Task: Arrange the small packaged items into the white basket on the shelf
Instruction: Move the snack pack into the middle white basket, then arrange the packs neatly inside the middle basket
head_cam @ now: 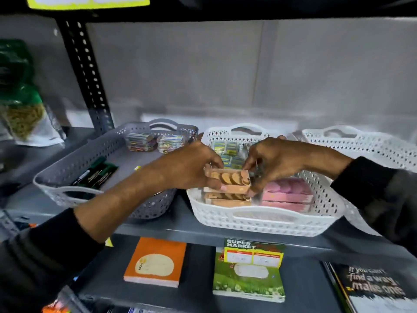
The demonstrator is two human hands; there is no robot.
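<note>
Below my hands, "SUPER MARKET" in white across the top of the green notepad [249,271], "If you can't find a way, make one" on the black booklet [374,288], orange notepad [155,262] lettering too small to read

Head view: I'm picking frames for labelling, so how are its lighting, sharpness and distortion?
Head view: dim and cool, top edge nearly black; the white basket and both hands' grip on the tan box are fairly sharp; the green bag is smeared; the shelf edge bows from the wide lens.

Three baskets [266,218], two hands [189,166], three notebooks [155,262] below.
</note>
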